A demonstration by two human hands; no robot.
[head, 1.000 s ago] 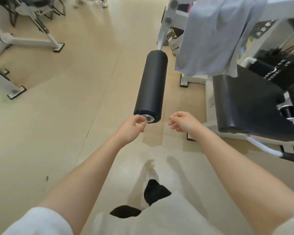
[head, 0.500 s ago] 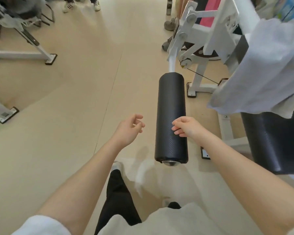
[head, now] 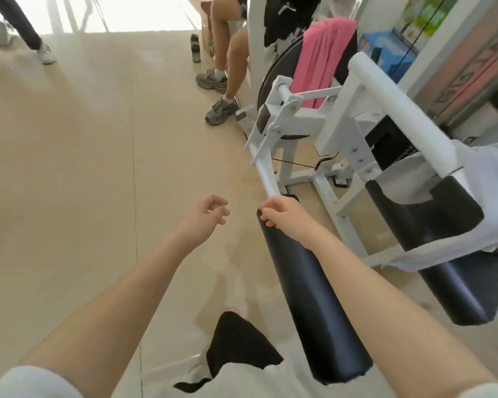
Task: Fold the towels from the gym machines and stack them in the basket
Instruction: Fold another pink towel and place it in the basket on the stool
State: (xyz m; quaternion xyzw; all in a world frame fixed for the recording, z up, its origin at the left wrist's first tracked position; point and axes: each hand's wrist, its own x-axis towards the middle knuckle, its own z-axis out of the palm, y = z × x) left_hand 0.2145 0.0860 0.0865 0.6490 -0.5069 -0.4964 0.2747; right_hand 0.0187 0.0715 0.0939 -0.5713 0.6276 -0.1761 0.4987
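I see my left hand (head: 204,219) loosely curled, holding nothing; my right hand (head: 285,215) rests over the black roller pad (head: 308,282) (grip unclear). The white towel (head: 489,191) lies well right, on the machine seat (head: 443,225).

**Bright gym shot, blown out up top**

Lots of daylight pouring in from the top left, where the floor (head: 69,139) goes almost pure white with glare. Everything else is evenly lit and a bit washed out, with soft faint shadows on the floor under the arms. Wide-angle lens bends the white machine frame (head: 342,116) and stretches the forearms at the bottom edge. Overall slightly soft, with smeary, jagged outlines around the black roller pad (head: 314,297).
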